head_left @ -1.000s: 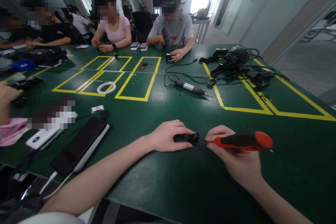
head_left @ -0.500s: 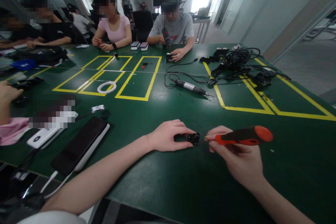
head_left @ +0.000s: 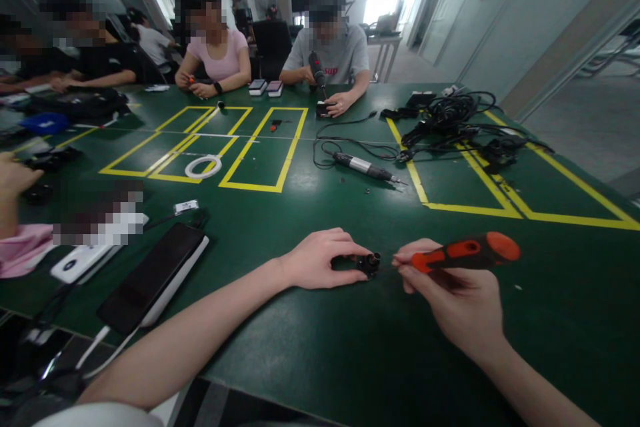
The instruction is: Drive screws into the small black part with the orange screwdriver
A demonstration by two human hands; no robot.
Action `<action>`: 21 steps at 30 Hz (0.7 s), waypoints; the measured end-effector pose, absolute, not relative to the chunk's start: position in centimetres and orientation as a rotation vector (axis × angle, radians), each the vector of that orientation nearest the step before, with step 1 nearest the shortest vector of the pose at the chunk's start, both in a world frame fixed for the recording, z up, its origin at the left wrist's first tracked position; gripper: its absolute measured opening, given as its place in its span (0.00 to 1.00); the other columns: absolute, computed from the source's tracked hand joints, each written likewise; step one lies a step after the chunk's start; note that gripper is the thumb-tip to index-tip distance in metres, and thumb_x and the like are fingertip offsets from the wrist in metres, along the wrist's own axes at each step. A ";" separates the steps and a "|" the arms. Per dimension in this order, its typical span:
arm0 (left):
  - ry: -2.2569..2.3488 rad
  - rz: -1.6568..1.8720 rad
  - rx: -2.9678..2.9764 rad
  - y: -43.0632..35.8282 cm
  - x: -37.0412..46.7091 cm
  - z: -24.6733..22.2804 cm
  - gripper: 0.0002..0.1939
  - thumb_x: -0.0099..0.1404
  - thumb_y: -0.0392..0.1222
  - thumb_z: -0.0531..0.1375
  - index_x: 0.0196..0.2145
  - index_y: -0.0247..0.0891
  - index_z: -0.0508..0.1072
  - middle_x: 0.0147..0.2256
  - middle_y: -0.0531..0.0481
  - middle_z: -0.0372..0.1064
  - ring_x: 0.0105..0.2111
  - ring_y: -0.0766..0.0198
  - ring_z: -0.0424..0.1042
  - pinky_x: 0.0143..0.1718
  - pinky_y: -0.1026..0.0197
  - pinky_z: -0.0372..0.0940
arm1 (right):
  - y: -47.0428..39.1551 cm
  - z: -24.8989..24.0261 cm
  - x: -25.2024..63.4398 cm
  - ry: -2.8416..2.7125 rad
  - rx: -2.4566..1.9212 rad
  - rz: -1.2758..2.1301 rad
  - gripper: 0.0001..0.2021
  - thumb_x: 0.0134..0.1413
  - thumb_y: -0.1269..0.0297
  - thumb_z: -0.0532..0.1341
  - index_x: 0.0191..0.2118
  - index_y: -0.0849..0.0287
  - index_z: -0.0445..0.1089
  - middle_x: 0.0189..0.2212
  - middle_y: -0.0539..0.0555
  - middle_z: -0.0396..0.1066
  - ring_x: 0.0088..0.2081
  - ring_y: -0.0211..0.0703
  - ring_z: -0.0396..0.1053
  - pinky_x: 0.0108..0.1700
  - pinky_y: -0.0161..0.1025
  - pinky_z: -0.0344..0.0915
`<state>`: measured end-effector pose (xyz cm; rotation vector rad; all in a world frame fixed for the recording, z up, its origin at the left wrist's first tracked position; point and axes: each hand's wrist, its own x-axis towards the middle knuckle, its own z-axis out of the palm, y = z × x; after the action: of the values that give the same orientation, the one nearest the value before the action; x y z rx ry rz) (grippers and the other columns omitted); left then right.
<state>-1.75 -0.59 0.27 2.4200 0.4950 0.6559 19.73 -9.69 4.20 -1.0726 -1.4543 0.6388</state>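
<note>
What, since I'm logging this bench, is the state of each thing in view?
Small black part, pinched by left hand
Orange-and-black tool, held in right hand
Phone-like device, screen dark
Silver-and-black driver, lying unheld
White ring, lying flat
Cables, tangled in a heap

Green tabletop [head_left: 320,343] lies open on the near side of left hand [head_left: 315,259] and right hand [head_left: 459,300]; beyond, a corded power tool [head_left: 361,165] bars the way.
</note>
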 end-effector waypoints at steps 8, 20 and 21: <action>0.516 0.616 2.428 -0.6 -1.8 0.3 0.19 0.71 0.50 0.64 0.53 0.37 0.79 0.40 0.45 0.78 0.40 0.59 0.74 0.46 0.59 0.67 | -9.7 4.6 19.6 -1.475 -0.959 0.780 0.04 0.62 0.64 0.68 0.36 0.55 0.82 0.32 0.55 0.80 0.25 0.39 0.76 0.28 0.34 0.77; 0.526 0.602 2.417 -0.5 -1.9 0.2 0.19 0.71 0.51 0.64 0.54 0.38 0.78 0.41 0.45 0.78 0.41 0.59 0.74 0.46 0.59 0.67 | -9.8 4.2 19.5 -1.403 -1.085 0.815 0.10 0.59 0.56 0.71 0.33 0.58 0.82 0.21 0.53 0.76 0.19 0.40 0.73 0.23 0.35 0.75; 0.531 0.598 2.418 -0.5 -2.0 0.2 0.19 0.71 0.51 0.64 0.54 0.38 0.78 0.41 0.45 0.78 0.41 0.59 0.74 0.45 0.59 0.67 | -9.7 4.3 19.3 -1.407 -1.058 0.844 0.11 0.60 0.56 0.70 0.33 0.58 0.82 0.21 0.53 0.76 0.20 0.40 0.73 0.23 0.34 0.75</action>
<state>-1.95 -0.52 0.23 2.4180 0.5315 0.5977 19.33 -9.74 4.33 -1.0581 -1.4072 0.8444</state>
